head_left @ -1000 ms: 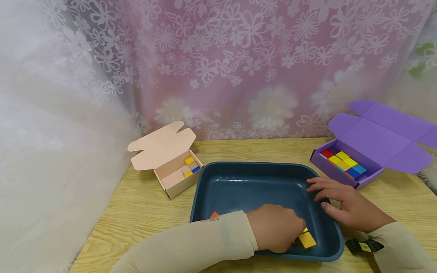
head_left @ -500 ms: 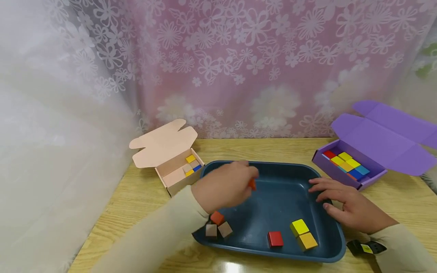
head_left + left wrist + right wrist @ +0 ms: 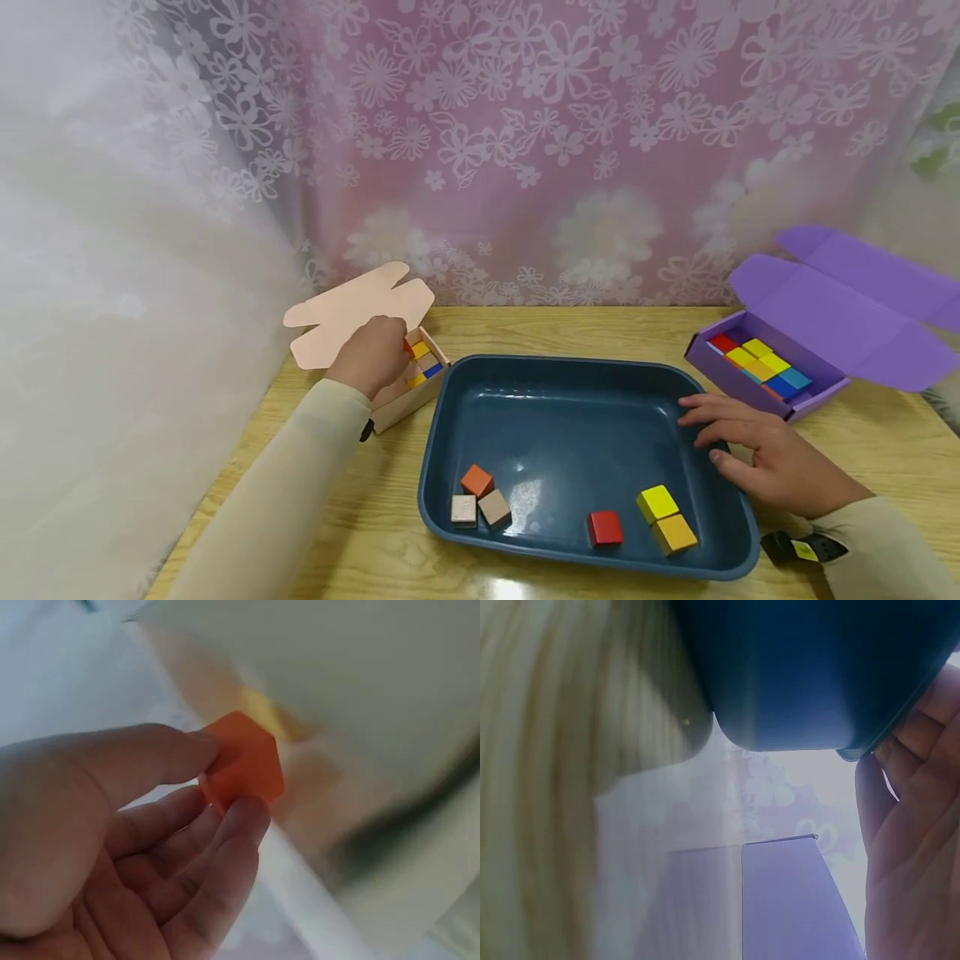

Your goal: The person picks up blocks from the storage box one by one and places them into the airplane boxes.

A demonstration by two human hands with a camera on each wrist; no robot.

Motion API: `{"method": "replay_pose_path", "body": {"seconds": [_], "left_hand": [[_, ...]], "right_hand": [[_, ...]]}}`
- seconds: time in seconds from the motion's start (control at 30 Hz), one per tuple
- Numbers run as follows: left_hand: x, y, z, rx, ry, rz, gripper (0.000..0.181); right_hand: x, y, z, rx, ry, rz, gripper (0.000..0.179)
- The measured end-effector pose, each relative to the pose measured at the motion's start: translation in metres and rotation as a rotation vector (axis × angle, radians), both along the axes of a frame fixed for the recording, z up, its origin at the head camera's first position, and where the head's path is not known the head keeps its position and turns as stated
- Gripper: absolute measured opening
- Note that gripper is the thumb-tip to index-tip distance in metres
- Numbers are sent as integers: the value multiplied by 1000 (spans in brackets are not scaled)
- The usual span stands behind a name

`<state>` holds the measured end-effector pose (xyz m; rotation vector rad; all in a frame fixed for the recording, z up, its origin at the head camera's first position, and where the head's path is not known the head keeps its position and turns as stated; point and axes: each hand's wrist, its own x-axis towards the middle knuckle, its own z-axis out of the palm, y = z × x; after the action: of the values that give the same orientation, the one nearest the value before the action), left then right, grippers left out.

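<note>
While the left hand (image 3: 371, 357) is pinching an orange block (image 3: 251, 761) between thumb and fingertips, it's hanging over the pale pink box (image 3: 407, 407), so that's the relation everything is hinging on imo. The box's long axis is slanting away from that hand's wrist side toward its far right, and a cluster of small blocks (image 3: 428, 362) is sitting just beyond the fingertips. The held block is looking pretty much like a cube, so no long axis to argue about. The right hand (image 3: 776, 458) is resting well apart, fingers loosely draped on the rim of the blue tray (image 3: 570, 433), which is lying between the hands.

Stuff I'm struggling with: the left hand is hiding part of the box floor and its wrist view is blurring, so I'm not able to tell if the block is touching its neighbours. Beyond the right hand, the purple lid (image 3: 840, 317) is running out of frame.
</note>
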<state>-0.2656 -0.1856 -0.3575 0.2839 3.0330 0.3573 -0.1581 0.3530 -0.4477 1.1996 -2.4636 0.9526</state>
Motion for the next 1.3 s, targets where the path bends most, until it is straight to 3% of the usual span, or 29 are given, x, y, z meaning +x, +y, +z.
{"method": "replay_pose_path", "body": {"seconds": [0.1, 0.4, 0.53, 0.63, 0.7, 0.73, 0.77, 0.87, 0.97, 1.0, 1.2, 1.3], "left_hand": [[-4, -3, -14, -10, 5, 7, 15], [-7, 3, -37, -70, 134, -31, 17], [-15, -2, -56, -57, 194, -36, 14], [-11, 1, -56, -45, 170, -20, 8], [-14, -1, -63, -44, 162, -22, 11], [-20, -4, -72, -51, 171, -26, 14], [-15, -1, -66, -48, 152, -16, 15], [-10, 1, -63, -49, 161, -15, 14], [12, 14, -36, -54, 155, -14, 8], [15, 17, -32, -61, 168, -20, 8], [41, 54, -4, -121, 338, -160, 9], [59, 80, 8, -98, 326, -252, 8]], "right_hand": [[0, 1, -1, -10, 5, 15, 52], [-2, 4, -2, -3, -17, 17, 50], [0, 0, 2, -11, 15, 9, 55], [-1, -1, 2, -13, 34, 15, 57], [-1, -1, 2, -10, 30, 11, 57], [0, -1, 2, -8, 24, 10, 56], [0, -1, 2, -8, 20, 9, 55], [0, -1, 1, -17, 21, 15, 53], [-1, -1, -1, -31, 35, 28, 55], [-2, -1, -2, -32, 41, 31, 56], [-1, -1, -1, -23, 42, 24, 56], [0, -1, 2, -11, 16, 12, 54]]}}
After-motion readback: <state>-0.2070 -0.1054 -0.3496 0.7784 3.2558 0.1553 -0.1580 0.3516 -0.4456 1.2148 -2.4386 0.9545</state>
